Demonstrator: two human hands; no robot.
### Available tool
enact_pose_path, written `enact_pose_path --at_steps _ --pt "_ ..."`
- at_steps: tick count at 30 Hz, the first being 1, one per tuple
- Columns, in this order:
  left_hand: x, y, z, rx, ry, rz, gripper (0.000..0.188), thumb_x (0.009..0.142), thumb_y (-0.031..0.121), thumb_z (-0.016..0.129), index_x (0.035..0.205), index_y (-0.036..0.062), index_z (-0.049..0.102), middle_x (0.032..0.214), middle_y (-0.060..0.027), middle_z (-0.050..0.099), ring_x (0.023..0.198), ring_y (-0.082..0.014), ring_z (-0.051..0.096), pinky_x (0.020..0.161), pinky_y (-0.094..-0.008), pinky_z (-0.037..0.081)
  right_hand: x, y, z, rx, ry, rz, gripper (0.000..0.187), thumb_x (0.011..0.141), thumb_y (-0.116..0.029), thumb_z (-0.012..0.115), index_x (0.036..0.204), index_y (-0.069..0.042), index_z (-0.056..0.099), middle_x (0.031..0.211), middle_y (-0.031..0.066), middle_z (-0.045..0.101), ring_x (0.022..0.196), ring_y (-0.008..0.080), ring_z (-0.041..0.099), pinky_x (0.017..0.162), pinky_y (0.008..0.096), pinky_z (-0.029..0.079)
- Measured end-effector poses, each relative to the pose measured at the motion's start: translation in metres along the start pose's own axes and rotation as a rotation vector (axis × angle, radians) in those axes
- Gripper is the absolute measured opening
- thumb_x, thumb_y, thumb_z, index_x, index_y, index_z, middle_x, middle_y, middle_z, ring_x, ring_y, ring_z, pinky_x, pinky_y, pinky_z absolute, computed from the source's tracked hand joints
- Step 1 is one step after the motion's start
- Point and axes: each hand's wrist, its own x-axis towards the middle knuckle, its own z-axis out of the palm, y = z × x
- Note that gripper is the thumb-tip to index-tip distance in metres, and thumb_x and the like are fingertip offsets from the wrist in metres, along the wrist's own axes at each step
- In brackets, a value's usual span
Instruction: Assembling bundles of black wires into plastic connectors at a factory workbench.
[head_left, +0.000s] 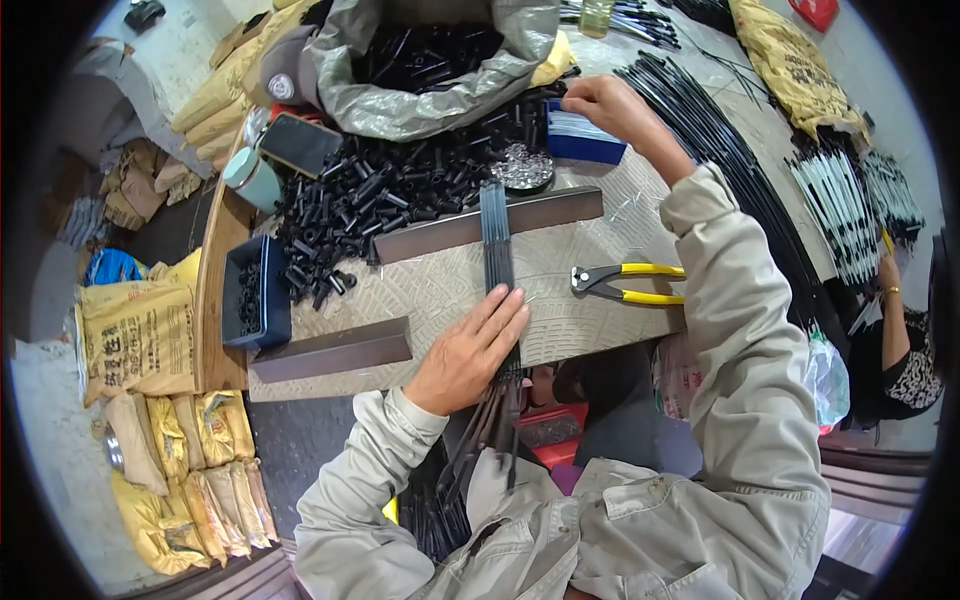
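Observation:
My left hand (470,348) lies flat, fingers stretched out, across a bundle of thin dark rods (497,240). The rods hang over the table's near edge toward my lap, and their far ends rest across a long metal angle bar (555,211). My right hand (612,108) is at a blue box (588,148) holding thin pale sticks. Its fingers are bent together over the box's far left corner; what they pinch, if anything, is hidden. Between the box and the rods sits a round dish of small shiny pieces (523,167).
Pincers (628,283) with yellow handles lie right of the rods. Black tubular parts (350,200) are heaped at left, below an open sack (410,115). A second bar (335,350), a blue bin (256,290), a cup (252,178) and a phone (299,144) stand left. Another person's arm (893,310) shows far right.

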Motion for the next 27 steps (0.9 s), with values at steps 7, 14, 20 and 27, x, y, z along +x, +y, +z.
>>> enact_pose_path --at_steps 7,14,20,27 --pt "0.003 0.008 0.0 0.411 -0.048 -0.04 0.056 0.078 0.014 0.049 0.132 0.0022 0.036 0.139 -0.0138 0.033 0.131 -0.0305 0.027 0.104 -0.039 0.029 0.01 0.031 0.012 -0.347 -0.215 -0.047 0.008 0.067 -0.013 0.062 0.074 -0.013 0.066 0.075 0.0082 0.064 0.077 0.0272 0.061 0.064 0.0366 0.049" --pt "0.006 0.007 -0.005 0.142 -0.052 -0.085 0.061 0.078 0.022 0.051 0.134 0.005 0.033 0.142 -0.0108 0.03 0.131 -0.0271 0.027 0.105 -0.0399 0.025 0.01 0.04 0.015 -0.285 -0.112 -0.127 0.007 0.066 -0.013 0.065 0.072 -0.011 0.064 0.075 0.0098 0.063 0.078 0.0285 0.061 0.063 0.0381 0.048" --pt "0.002 0.005 0.001 0.352 -0.058 -0.084 0.054 0.081 0.013 0.045 0.133 0.0049 0.036 0.141 -0.0111 0.031 0.13 -0.0298 0.029 0.105 -0.0408 0.025 0.009 0.029 0.019 -0.293 -0.177 -0.052 0.006 0.065 -0.005 0.059 0.07 -0.006 0.061 0.071 0.0105 0.062 0.071 0.0285 0.06 0.06 0.0373 0.046" --pt "0.009 0.007 -0.007 0.13 -0.007 -0.088 0.063 0.077 0.028 0.056 0.132 0.0028 0.036 0.139 -0.0164 0.032 0.128 -0.0377 0.029 0.103 -0.0439 0.028 0.002 0.026 0.01 -0.411 -0.034 -0.135 0.007 0.072 -0.005 0.055 0.078 -0.006 0.059 0.078 0.0109 0.062 0.075 0.0288 0.06 0.063 0.0376 0.046"
